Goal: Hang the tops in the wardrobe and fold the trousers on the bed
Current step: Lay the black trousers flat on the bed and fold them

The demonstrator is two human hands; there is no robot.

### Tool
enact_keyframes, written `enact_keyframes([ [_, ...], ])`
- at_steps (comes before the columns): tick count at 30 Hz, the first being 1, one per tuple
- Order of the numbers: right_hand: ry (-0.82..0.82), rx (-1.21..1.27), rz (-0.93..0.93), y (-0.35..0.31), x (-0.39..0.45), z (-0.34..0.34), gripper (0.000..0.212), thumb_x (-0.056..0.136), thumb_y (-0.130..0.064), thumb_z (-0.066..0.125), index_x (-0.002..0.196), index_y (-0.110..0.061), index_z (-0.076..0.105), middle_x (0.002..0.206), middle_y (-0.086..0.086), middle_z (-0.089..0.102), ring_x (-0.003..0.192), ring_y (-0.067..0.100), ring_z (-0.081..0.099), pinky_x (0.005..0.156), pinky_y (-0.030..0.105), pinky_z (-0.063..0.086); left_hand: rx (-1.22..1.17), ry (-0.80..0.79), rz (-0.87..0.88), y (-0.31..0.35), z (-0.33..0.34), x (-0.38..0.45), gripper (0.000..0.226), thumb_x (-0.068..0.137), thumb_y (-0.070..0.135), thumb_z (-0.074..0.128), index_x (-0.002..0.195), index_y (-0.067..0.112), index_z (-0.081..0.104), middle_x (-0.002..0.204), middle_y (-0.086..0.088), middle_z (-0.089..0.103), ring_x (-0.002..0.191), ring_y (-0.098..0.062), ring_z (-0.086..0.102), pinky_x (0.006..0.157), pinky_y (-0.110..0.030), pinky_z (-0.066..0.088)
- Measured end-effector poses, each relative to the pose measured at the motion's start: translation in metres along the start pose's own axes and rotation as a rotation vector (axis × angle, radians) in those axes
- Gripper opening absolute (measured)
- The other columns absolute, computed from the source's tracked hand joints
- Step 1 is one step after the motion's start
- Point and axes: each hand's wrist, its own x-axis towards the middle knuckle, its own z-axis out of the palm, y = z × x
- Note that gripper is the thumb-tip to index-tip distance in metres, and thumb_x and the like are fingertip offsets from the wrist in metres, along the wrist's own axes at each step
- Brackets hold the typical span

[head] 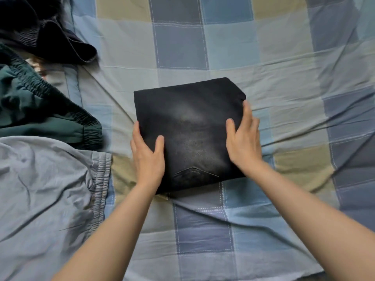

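Observation:
A pair of black jeans point(188, 118), folded into a compact square with a back pocket seam showing near me, lies in the middle of the checked bed sheet point(263, 57). My left hand point(148, 157) holds its left edge, thumb on top and fingers down the side. My right hand point(243, 138) holds the right edge the same way, its fingertips reaching the far right corner.
Unfolded garments lie along the left side of the bed: grey-blue trousers point(44, 189) with an elastic waistband nearest me, dark green trousers point(40, 110) behind them, and a dark navy garment point(40, 27) at the far left corner.

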Motion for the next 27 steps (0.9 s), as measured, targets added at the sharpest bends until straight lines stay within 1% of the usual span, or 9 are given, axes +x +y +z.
enact_keyframes([
  [2,-0.057,-0.141,-0.146,0.006,-0.025,0.004,0.062,0.093,-0.054,0.036,0.147,-0.049,0.006,0.138,0.016,0.033,0.109,0.044,0.048,0.089,0.053,0.043,0.067,-0.028,0.065,-0.006,0.005,-0.014,0.072,0.093,0.036,0.058,0.151,0.040,0.017,0.151,-0.002,0.031,0.135,-0.012,0.031,0.106,-0.021,0.023],
  [6,-0.072,-0.229,-0.138,0.016,-0.029,0.012,0.063,0.092,-0.055,0.034,0.147,-0.048,0.005,0.133,0.019,0.035,0.101,0.042,0.050,0.085,0.052,0.045,0.248,-0.010,0.120,-0.017,0.010,-0.020,0.066,0.093,0.042,0.054,0.149,0.047,0.020,0.152,-0.015,0.026,0.138,-0.033,0.032,0.112,-0.042,0.028],
  [9,-0.042,-0.269,-0.183,0.020,-0.030,0.020,0.066,0.093,-0.053,0.036,0.151,-0.039,0.008,0.133,0.022,0.035,0.101,0.043,0.050,0.085,0.053,0.045,0.366,0.007,0.213,-0.025,0.018,-0.027,0.063,0.094,0.042,0.051,0.150,0.043,0.022,0.150,-0.021,0.023,0.132,-0.040,0.033,0.112,-0.045,0.028],
  [13,-0.042,-0.267,-0.177,0.020,-0.033,0.024,0.066,0.094,-0.052,0.036,0.152,-0.035,0.008,0.134,0.024,0.034,0.102,0.042,0.050,0.084,0.052,0.048,0.328,0.048,0.240,-0.028,0.025,-0.026,0.059,0.095,0.033,0.054,0.150,0.031,0.033,0.145,-0.024,0.028,0.129,-0.041,0.038,0.111,-0.046,0.031],
  [16,-0.062,-0.255,-0.203,0.016,-0.032,0.019,0.065,0.096,-0.048,0.040,0.153,-0.030,0.012,0.127,0.023,0.038,0.092,0.041,0.054,0.079,0.050,0.050,0.288,0.099,0.287,-0.025,0.023,-0.026,0.053,0.093,0.021,0.060,0.144,0.019,0.046,0.137,-0.025,0.038,0.123,-0.041,0.047,0.108,-0.047,0.038],
  [19,-0.056,-0.215,-0.211,0.013,-0.036,0.008,0.063,0.096,-0.044,0.046,0.151,-0.028,0.020,0.118,0.019,0.040,0.079,0.039,0.056,0.069,0.047,0.051,0.274,0.136,0.307,-0.019,0.018,-0.031,0.047,0.093,0.015,0.061,0.139,0.013,0.052,0.133,-0.028,0.042,0.120,-0.044,0.049,0.103,-0.051,0.042],
  [21,-0.032,-0.161,-0.220,0.010,-0.042,-0.003,0.062,0.094,-0.041,0.051,0.149,-0.025,0.028,0.114,0.016,0.041,0.071,0.037,0.055,0.062,0.043,0.049,0.239,0.145,0.348,-0.015,0.010,-0.039,0.044,0.093,0.013,0.060,0.137,0.011,0.054,0.132,-0.027,0.044,0.119,-0.041,0.051,0.102,-0.050,0.044],
  [24,0.006,-0.197,-0.259,0.008,-0.061,-0.027,0.058,0.093,-0.038,0.055,0.145,-0.021,0.036,0.109,0.015,0.044,0.063,0.034,0.055,0.055,0.038,0.045,0.182,0.142,0.372,-0.004,-0.009,-0.057,0.042,0.093,0.012,0.060,0.135,0.009,0.055,0.130,-0.023,0.045,0.120,-0.035,0.051,0.105,-0.042,0.043],
  [27,0.011,-0.202,-0.261,0.000,-0.089,-0.056,0.055,0.091,-0.035,0.060,0.142,-0.020,0.043,0.108,0.016,0.047,0.061,0.033,0.054,0.054,0.038,0.046,0.189,0.144,0.387,0.016,-0.034,-0.087,0.041,0.092,0.010,0.062,0.132,0.007,0.057,0.127,-0.022,0.047,0.116,-0.031,0.050,0.102,-0.031,0.041],
])
